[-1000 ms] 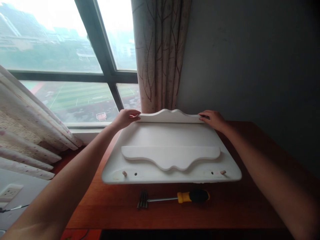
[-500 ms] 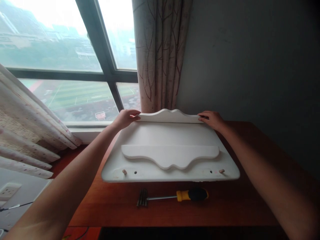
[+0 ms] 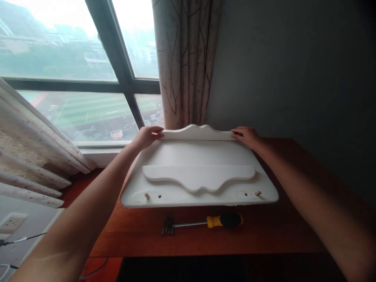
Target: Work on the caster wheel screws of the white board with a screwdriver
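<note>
A white scalloped board (image 3: 197,134) stands on edge along the far side of a larger white panel (image 3: 202,152). My left hand (image 3: 147,137) pinches its left end, and my right hand (image 3: 246,137) pinches its right end. Closer to me, a second white scalloped board (image 3: 199,175) lies flat on the panel, its wavy edge facing me. Along the panel's near edge, one wooden dowel (image 3: 147,196) sticks up at the left and another dowel (image 3: 257,194) at the right, each beside a dark hole.
In front of the panel, a yellow-and-black screwdriver (image 3: 225,221) lies on the reddish-brown table (image 3: 205,244), its tip by several screws (image 3: 168,225). A window (image 3: 88,109) and curtains (image 3: 185,66) are behind; a wall socket (image 3: 13,223) is at lower left.
The view has shifted slightly, so the panel and tools appear a little higher. Both hands keep their grip on the far scalloped board, which still stands in place.
</note>
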A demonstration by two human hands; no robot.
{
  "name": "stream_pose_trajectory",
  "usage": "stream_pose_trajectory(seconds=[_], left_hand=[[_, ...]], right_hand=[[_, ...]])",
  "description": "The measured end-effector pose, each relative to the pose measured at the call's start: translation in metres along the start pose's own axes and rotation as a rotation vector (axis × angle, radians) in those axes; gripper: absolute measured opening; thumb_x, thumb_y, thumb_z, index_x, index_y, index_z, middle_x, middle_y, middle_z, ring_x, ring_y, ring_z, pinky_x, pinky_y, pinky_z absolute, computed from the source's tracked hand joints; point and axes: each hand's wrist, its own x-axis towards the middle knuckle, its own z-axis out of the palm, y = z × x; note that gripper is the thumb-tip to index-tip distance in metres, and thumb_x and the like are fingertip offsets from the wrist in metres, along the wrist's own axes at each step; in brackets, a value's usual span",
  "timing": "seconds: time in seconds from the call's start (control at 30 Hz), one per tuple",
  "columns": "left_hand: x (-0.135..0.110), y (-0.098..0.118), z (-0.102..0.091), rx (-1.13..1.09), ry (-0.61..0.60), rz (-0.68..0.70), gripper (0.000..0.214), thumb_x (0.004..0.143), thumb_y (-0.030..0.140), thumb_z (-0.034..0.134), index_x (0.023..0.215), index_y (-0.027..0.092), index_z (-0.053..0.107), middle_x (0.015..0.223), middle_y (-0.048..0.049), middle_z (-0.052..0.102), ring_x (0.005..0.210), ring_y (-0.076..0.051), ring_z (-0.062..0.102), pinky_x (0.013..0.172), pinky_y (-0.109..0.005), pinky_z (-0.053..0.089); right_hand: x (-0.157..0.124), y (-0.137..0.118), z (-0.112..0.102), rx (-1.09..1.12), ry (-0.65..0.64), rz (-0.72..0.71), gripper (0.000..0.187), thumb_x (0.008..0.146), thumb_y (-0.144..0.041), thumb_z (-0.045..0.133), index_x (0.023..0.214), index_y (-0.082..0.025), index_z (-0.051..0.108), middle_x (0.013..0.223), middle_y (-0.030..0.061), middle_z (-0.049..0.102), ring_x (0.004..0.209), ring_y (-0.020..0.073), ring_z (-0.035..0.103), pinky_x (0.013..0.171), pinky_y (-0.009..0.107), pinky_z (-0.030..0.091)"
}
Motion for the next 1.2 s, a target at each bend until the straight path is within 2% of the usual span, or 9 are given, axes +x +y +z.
stream_pose_trajectory(seconds=[0.3,0.47,0.67,0.93,1.1,1.2], left_hand=[[0.001,-0.011,0.003,0.011,0.021,0.021,0.053,0.071,0.056,0.075,0.107,0.018,0.077,0.096,-0.0116,0.078,0.087,-0.03,0.073,0.078,-0.036,0.055],[-0.002,-0.014,0.005,0.04,0.051,0.026,0.045,0.073,0.054,0.075,0.106,0.023,0.077,0.099,-0.0091,0.079,0.09,-0.029,0.073,0.078,-0.034,0.055],[-0.007,-0.005,0.005,0.082,0.068,0.014,0.04,0.076,0.052,0.073,0.108,0.028,0.077,0.103,-0.0067,0.079,0.093,-0.028,0.073,0.079,-0.033,0.054],[-0.018,0.01,0.0,0.131,0.062,0.009,0.04,0.08,0.049,0.072,0.113,0.027,0.075,0.107,-0.0067,0.078,0.101,-0.028,0.072,0.087,-0.035,0.053],[-0.04,0.022,-0.012,0.118,0.072,0.077,0.054,0.086,0.053,0.062,0.126,0.017,0.067,0.121,-0.0151,0.072,0.103,-0.028,0.07,0.089,-0.04,0.056],[-0.071,0.037,-0.024,0.096,0.039,0.126,0.049,0.089,0.054,0.058,0.117,0.016,0.07,0.114,-0.014,0.073,0.098,-0.026,0.071,0.09,-0.042,0.057]], right_hand=[[0.001,-0.002,0.003,-0.018,-0.009,-0.01,0.026,0.087,-0.028,0.063,0.108,-0.027,0.079,0.107,0.007,0.076,0.1,0.027,0.07,0.09,0.042,0.055],[-0.002,-0.004,0.005,-0.022,0.008,0.008,0.027,0.089,-0.027,0.061,0.11,-0.026,0.078,0.109,0.0076,0.075,0.101,0.0271,0.07,0.091,0.042,0.054],[-0.004,-0.01,0.007,-0.045,0.013,0.041,0.028,0.09,-0.025,0.059,0.111,-0.026,0.077,0.108,0.0075,0.075,0.102,0.0262,0.07,0.092,0.041,0.054],[-0.006,-0.028,0.003,-0.037,0.012,0.09,0.032,0.086,-0.019,0.058,0.113,-0.02,0.076,0.108,0.012,0.075,0.101,0.0289,0.071,0.094,0.044,0.054],[-0.031,-0.046,-0.015,0.002,0.072,0.107,0.045,0.087,-0.028,0.06,0.131,-0.018,0.064,0.133,0.0164,0.064,0.121,0.0314,0.062,0.104,0.047,0.05],[-0.062,-0.066,-0.034,0.04,0.056,0.084,0.04,0.092,-0.036,0.058,0.128,-0.02,0.065,0.13,0.0126,0.065,0.113,0.0269,0.066,0.098,0.041,0.055]])
